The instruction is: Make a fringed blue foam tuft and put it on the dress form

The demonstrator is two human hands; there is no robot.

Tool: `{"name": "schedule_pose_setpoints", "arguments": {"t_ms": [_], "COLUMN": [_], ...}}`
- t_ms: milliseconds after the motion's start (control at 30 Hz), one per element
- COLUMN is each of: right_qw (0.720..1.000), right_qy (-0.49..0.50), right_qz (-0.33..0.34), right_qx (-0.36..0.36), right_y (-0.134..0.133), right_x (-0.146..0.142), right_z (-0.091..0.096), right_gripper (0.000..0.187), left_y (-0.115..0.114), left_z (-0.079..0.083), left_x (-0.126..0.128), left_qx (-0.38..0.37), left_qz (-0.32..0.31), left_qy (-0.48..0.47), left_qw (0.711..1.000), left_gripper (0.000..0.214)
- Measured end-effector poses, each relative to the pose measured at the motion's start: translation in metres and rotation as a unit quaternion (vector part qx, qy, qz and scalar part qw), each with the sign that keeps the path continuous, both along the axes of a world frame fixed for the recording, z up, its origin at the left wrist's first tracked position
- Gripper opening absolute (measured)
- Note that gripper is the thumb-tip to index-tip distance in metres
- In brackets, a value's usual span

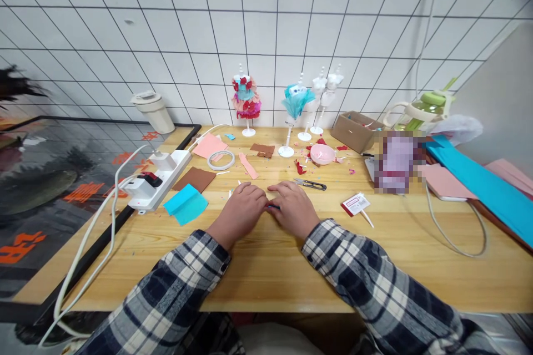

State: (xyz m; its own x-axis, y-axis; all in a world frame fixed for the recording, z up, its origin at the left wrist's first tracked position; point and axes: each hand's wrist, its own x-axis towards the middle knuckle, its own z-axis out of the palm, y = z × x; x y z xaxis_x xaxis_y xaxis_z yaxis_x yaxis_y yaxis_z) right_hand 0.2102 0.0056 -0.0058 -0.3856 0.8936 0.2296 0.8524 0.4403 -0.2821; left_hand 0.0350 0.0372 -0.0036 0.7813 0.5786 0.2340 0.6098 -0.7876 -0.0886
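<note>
Both hands meet over the middle of the table, fingertips close together. My left hand (245,206) is curled with its fingers bent inward. Facing it, my right hand (295,206) is bent in a pinch. A small dark sliver (273,207) shows between them at the right fingers; its kind is too small to make out. Behind the left hand a thin white piece (230,193) pokes out. Thread snips (310,184) lie just beyond the right hand. Left of my left hand are folded blue paper (186,204) and a brown sheet (195,179).
Miniature dress forms stand by the tiled wall, one in a pink-and-red dress (246,101), one in blue (297,101). A tape roll (221,160), pink bowl (322,154), cardboard box (357,130) and labelled packet (355,203) lie around. A power strip (160,180) with cables sits left.
</note>
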Motion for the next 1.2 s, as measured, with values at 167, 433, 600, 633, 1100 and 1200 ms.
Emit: {"name": "schedule_pose_setpoints", "arguments": {"t_ms": [167, 433, 600, 633, 1100, 1200], "right_qw": [1.0, 0.945, 0.893, 0.89, 0.917, 0.93], "right_qy": [-0.003, 0.307, 0.434, 0.439, 0.394, 0.367], "right_qz": [0.007, -0.111, -0.116, -0.118, -0.043, 0.001], "right_qx": [0.018, 0.035, 0.014, 0.022, 0.05, 0.018], "right_y": [0.003, 0.013, 0.012, 0.011, 0.007, 0.009], "right_x": [0.003, 0.004, -0.006, -0.009, 0.004, 0.009], "right_z": [0.002, -0.007, -0.01, -0.01, -0.002, 0.0], "right_gripper": [0.018, 0.006, 0.006, 0.006, 0.032, 0.018], "left_y": [0.0, 0.007, -0.003, -0.004, -0.003, -0.001], "left_z": [-0.002, -0.005, -0.01, -0.011, 0.004, 0.007], "left_x": [0.001, 0.005, 0.02, 0.023, 0.009, 0.004], "left_qx": [-0.016, -0.354, -0.519, -0.519, -0.455, -0.488], "left_qz": [-0.004, 0.142, 0.157, 0.162, 0.169, 0.139], "left_qy": [-0.023, -0.454, -0.597, -0.617, -0.545, -0.446], "left_qw": [1.0, 0.805, 0.591, 0.569, 0.684, 0.737], "left_gripper": [0.017, 0.035, 0.033, 0.033, 0.026, 0.024]}}
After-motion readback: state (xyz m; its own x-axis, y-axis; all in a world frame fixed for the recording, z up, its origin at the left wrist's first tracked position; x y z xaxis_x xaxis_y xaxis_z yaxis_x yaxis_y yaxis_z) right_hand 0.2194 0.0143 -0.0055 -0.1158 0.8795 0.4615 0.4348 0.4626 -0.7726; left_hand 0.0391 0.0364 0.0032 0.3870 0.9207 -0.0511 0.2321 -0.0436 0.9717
